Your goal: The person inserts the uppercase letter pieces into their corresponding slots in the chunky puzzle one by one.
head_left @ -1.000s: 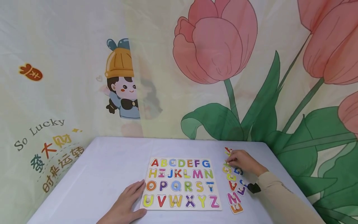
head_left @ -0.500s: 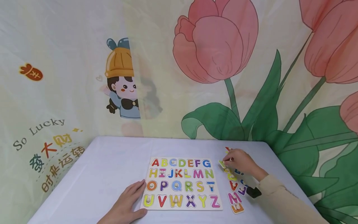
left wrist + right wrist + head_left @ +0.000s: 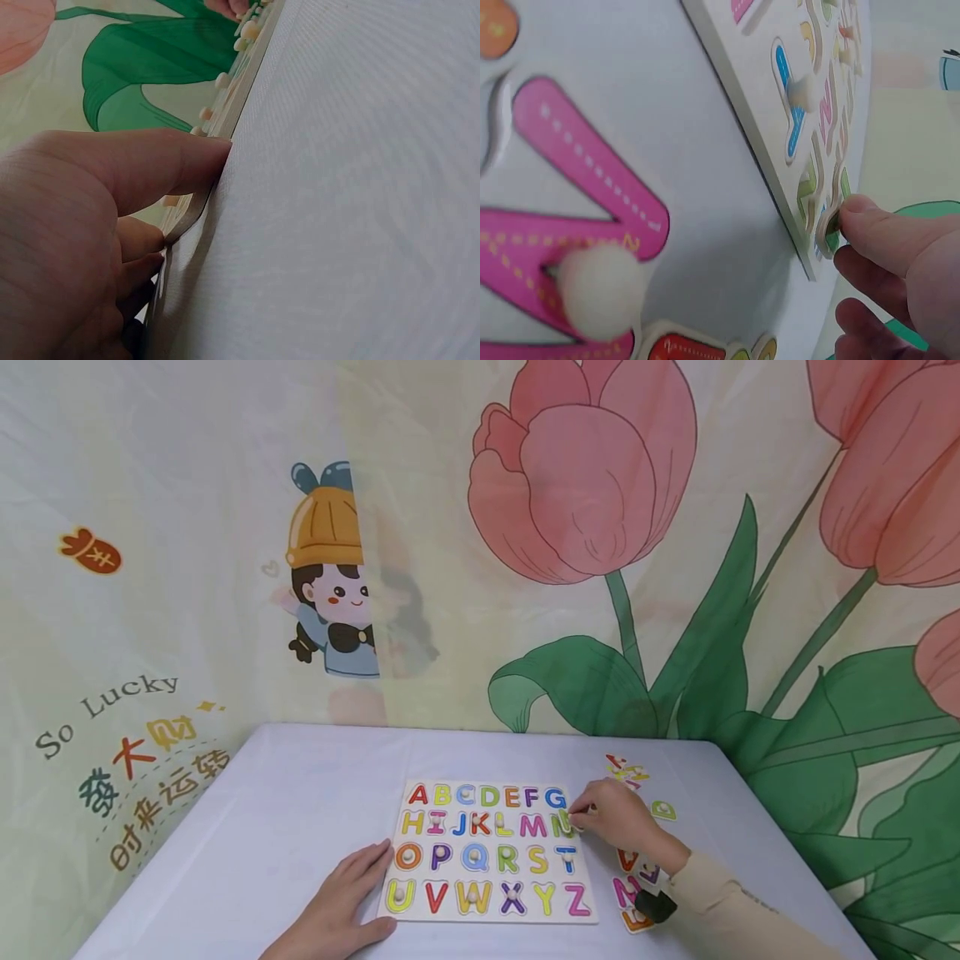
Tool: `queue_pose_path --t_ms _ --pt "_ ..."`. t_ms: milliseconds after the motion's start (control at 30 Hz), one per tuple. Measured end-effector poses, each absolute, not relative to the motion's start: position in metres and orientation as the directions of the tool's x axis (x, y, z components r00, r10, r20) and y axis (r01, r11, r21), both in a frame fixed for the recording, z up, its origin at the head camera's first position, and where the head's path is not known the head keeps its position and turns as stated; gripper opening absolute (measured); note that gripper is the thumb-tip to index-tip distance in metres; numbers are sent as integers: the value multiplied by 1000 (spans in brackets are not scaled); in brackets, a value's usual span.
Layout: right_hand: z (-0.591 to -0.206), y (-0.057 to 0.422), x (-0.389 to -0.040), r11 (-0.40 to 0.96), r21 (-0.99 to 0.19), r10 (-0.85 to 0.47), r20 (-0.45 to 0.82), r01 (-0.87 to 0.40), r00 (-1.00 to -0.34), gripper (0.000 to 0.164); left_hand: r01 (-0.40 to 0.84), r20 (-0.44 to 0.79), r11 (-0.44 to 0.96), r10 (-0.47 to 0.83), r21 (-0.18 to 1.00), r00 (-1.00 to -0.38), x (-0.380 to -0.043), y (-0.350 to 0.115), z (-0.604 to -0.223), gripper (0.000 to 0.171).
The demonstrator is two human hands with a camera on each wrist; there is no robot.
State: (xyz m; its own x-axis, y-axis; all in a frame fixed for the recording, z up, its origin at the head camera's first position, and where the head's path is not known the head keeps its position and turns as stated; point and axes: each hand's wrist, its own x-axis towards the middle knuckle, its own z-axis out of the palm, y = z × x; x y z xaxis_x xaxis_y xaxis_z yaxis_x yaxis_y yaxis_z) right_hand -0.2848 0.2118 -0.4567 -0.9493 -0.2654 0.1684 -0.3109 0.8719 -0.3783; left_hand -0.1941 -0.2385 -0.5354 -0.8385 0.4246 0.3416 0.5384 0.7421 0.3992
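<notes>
Touching the left edge of the board (image 3: pixel 496 877) with loosely extended fingers, the left hand (image 3: pixel 337 897) is resting on the surface (image 3: pixel 315 793). Rightward, the board is lying flat. At the right end of its second row, the right hand (image 3: pixel 618 810) is pinching a green letter piece (image 3: pixel 830 235), which is standing tilted; whether it is touching the board, one cannot tell. Being nearer, this hand is probably needing to level the piece. Farther right, loose letters (image 3: pixel 626 891) are lying.
</notes>
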Motion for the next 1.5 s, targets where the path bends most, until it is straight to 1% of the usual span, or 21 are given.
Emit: queue_pose_path --t_ms 133,333,433,567,700,933,1033,1133,1233,1300,1367,1500 --pt "-463 206 -285 877 -357 -278 171 -322 -945 8 521 291 752 435 404 -852 -194 -238 -532 89" --pt "-466 200 -286 884 -359 -257 164 -301 -952 7 420 131 760 413 495 -901 -193 -234 -518 94" --pt "-467 197 -285 886 -368 -239 155 -281 -959 7 406 104 763 413 504 -905 -193 -233 -515 95" --pt "-468 194 -284 886 -380 -225 152 -267 -962 6 405 101 765 413 501 -905 -192 -232 -514 95" --pt "-470 194 -283 878 -404 -214 148 -257 -965 6 426 131 760 419 491 -898 -192 -232 -514 94" --pt "-473 195 -283 848 -478 -189 131 -229 -973 9 456 178 759 425 465 -888 -191 -233 -514 92" --pt "-472 200 -283 829 -496 -235 108 -257 -966 12 449 166 755 425 477 -890 -191 -233 -514 93" --pt "-467 213 -287 801 -507 -316 94 -319 -944 16 424 126 753 422 504 -898 -192 -234 -515 94" --pt "-459 233 -297 781 -506 -355 122 -366 -927 19 411 103 756 421 509 -901 -192 -234 -515 95" --pt "-456 247 -306 782 -499 -330 175 -372 -928 19 417 110 758 422 501 -900 -192 -234 -515 94" --pt "-454 260 -316 792 -499 -268 231 -350 -935 18 439 143 757 426 485 -893 -192 -234 -515 94" --pt "-459 280 -333 813 -533 -91 283 -235 -955 17 500 253 746 432 440 -866 -191 -235 -522 92"
